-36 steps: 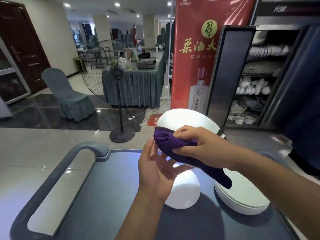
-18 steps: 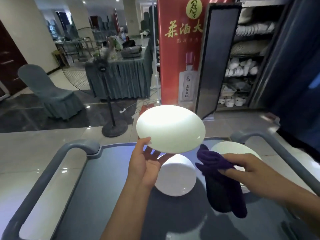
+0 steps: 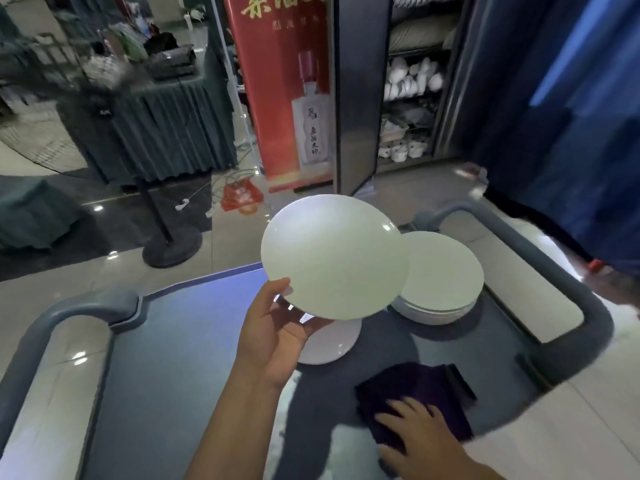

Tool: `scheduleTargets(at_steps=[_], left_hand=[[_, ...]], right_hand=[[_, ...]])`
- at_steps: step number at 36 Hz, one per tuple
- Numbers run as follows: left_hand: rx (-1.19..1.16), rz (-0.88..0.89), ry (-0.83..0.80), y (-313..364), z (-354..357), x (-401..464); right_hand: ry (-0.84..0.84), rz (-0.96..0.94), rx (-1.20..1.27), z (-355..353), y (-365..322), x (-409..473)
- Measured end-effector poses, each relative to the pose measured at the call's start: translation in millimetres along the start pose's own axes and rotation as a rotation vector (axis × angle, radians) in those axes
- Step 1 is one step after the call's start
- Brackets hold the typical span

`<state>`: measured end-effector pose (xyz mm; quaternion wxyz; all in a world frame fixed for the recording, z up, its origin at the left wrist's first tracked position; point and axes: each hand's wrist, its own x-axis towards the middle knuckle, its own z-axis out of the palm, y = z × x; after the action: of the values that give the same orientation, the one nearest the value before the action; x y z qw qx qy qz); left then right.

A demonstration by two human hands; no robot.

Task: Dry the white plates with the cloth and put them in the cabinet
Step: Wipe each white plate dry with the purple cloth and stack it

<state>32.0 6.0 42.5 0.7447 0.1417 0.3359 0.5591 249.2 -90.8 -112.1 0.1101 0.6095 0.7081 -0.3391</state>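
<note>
Left hand (image 3: 277, 336) has the white plate (image 3: 334, 258) up in the air above the grey cart (image 3: 194, 344), thumb hooked over the near rim, fingers spread beneath — a firm grip at the plate's lower-left edge, with most of the plate reaching up and to the right of it. Down on the cart top, the right hand (image 3: 420, 436) lies flat on the purple cloth (image 3: 420, 386), fingers straight, pressing rather than clutching. A stack of white plates (image 3: 441, 284) sits just behind the raised one, a smaller white dish (image 3: 327, 344) under it. The cabinet (image 3: 410, 81) stands open beyond, its shelves full of crockery.
</note>
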Motion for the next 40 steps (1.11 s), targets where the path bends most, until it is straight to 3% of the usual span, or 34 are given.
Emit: scheduleTargets(at_steps=[4,8,10,12,17,25,31,40], left_hand=[[0.041,-0.051,0.008,-10.2,-11.2,6.9],[0.088,-0.146,-0.016,-21.7,-23.5,18.5],[0.110,-0.195,-0.015,-30.0,-25.0,23.7],[0.105,-0.243,-0.019,-38.7,-20.2,27.4],[0.156,-0.339,-0.095,-59.9,1.4,39.8],[0.355,-0.331,0.002,-95.6,31.4,74.4],[0.729,-0.278,0.119,-107.1,58.3,101.4],[1.040,-0.155,0.191,-133.9,81.7,142.0]], right_hand=[[0.150,0.026,0.420,-30.1,7.1,-9.5],[0.459,0.165,1.036,-91.9,19.6,-15.0],[0.527,0.231,1.388,-127.6,26.6,-20.8],[0.533,0.228,1.537,-158.6,34.5,-27.0],[0.473,0.270,1.555,-197.1,53.4,-29.4],[0.444,0.356,1.480,-207.2,105.7,-18.5],[0.446,0.381,1.371,-226.5,132.0,3.4],[0.530,0.331,1.262,-245.8,155.9,52.1]])
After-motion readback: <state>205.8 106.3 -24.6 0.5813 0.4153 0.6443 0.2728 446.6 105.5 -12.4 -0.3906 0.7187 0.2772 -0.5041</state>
